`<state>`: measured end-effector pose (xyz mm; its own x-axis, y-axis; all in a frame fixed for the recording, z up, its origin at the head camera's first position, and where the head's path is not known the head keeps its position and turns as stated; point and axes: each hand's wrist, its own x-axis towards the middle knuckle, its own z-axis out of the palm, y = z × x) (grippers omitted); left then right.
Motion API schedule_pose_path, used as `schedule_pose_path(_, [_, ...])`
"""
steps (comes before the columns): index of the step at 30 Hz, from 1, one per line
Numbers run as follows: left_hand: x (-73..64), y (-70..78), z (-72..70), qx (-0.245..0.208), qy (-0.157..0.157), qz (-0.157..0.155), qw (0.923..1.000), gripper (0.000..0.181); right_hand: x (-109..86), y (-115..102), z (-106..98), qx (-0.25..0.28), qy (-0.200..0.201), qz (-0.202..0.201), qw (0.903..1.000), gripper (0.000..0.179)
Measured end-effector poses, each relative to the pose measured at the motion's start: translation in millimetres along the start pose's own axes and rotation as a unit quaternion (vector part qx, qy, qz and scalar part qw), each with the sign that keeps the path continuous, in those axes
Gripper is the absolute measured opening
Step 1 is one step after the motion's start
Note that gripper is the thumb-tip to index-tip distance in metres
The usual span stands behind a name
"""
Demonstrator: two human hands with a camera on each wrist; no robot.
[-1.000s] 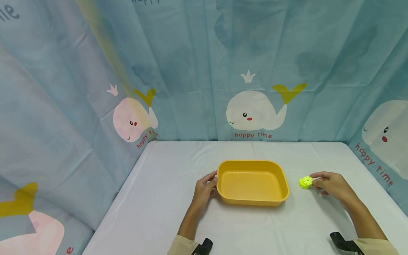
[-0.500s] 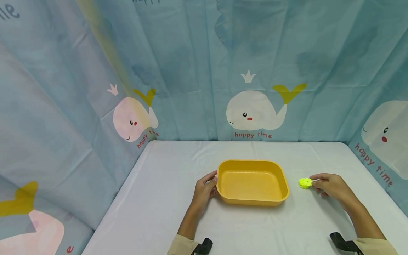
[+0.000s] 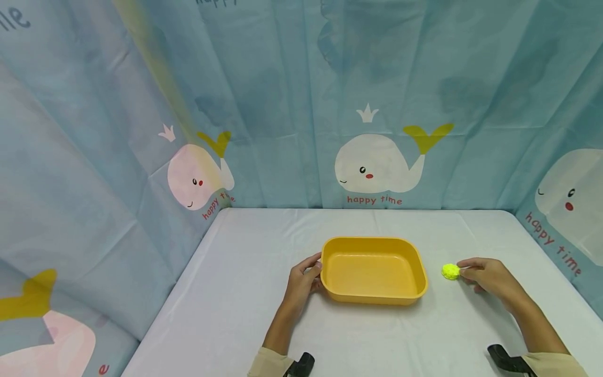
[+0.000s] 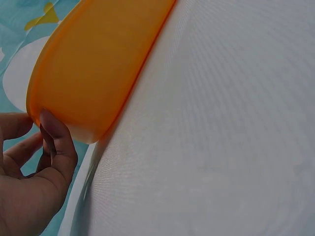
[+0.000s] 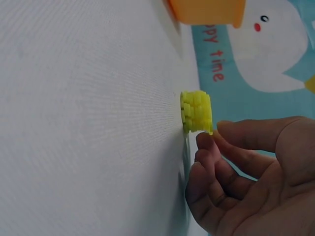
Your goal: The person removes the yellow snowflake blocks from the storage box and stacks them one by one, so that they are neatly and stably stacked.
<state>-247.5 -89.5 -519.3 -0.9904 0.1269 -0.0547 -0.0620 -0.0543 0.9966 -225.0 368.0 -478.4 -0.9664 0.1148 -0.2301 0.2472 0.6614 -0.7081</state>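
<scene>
A yellow rectangular tray (image 3: 374, 269) with rounded corners sits on the white-covered table. At its left end, my left hand (image 3: 301, 283) holds the side, the thumb near the rim; in the left wrist view the fingers (image 4: 17, 125) also meet the tray's edge. To the right of the tray, my right hand (image 3: 490, 280) pinches a small neon-yellow round piece (image 3: 450, 271) at its edge between thumb and fingertips. The right wrist view shows the piece (image 5: 196, 112) has ridged, layered sides and stands close to the tabletop. Whether it touches the cloth, I cannot tell.
White cloth covers the table (image 3: 226, 293). Blue curtains (image 3: 282, 104) printed with whales stand behind it and at both sides. Black straps (image 3: 301, 365) are worn on both wrists, below beige sleeves.
The neon-yellow piece has turned slightly in my right fingers and shifted a touch to the left. My left hand and the tray have stayed where they were.
</scene>
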Motion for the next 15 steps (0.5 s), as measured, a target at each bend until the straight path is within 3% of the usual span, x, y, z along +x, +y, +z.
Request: schedule_pose_path(15, [0.3,1.1,-0.7,0.001,-0.003,0.0,1.0,0.045,-0.1,2.1,1.8,-0.018,0.007,-0.01,0.9998,0.048])
